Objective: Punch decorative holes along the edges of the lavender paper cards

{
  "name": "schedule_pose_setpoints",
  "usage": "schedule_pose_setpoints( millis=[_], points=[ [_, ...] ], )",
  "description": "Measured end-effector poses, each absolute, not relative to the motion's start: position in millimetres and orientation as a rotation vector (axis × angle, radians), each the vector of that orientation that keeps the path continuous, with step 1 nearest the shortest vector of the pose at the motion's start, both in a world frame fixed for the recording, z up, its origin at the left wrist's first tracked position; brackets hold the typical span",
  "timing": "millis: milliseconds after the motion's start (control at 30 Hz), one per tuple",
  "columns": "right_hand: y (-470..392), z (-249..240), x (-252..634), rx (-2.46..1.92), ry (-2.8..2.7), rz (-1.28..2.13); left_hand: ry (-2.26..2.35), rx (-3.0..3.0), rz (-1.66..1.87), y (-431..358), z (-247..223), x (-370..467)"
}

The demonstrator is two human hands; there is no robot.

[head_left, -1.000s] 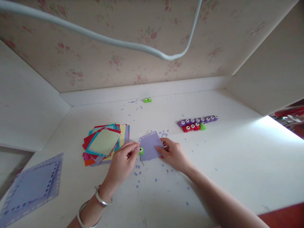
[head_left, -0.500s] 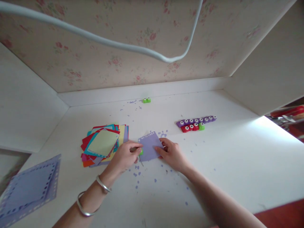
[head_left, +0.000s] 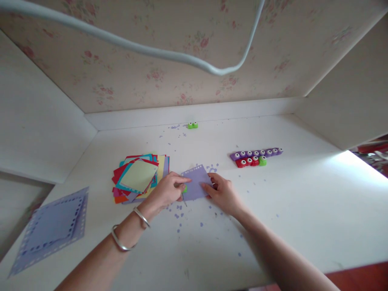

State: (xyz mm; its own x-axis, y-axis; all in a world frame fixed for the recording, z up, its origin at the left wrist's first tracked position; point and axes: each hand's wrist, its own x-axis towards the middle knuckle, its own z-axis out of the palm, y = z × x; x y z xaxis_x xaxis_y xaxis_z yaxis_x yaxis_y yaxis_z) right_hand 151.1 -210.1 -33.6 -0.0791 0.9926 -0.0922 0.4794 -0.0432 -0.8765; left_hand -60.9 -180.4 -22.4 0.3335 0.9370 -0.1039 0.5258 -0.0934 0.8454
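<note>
At frame centre, the left hand [head_left: 168, 190], clamped on a green punch [head_left: 185, 188], now points a finger farther over the purple paper [head_left: 196, 184], likely steadying it, while the right hand [head_left: 224, 195] pinches its edge.

no legible text, labels, brands, numbers or signs observed on any surface in view.
</note>
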Motion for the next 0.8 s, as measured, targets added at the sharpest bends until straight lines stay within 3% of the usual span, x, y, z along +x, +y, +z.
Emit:
schedule_pose_setpoints(
  millis=[533,800],
  points=[
    [-206.9,-36.1,153.7,-1.577,-1.479,1.142,1.396,1.804,0.768,-214.3,-14.1,-90.6],
    [-209.9,-29.5,151.5,-1.663,-1.603,0.931,1.518,2.066,0.802,-232.2,-28.5,-92.9]
  ],
)
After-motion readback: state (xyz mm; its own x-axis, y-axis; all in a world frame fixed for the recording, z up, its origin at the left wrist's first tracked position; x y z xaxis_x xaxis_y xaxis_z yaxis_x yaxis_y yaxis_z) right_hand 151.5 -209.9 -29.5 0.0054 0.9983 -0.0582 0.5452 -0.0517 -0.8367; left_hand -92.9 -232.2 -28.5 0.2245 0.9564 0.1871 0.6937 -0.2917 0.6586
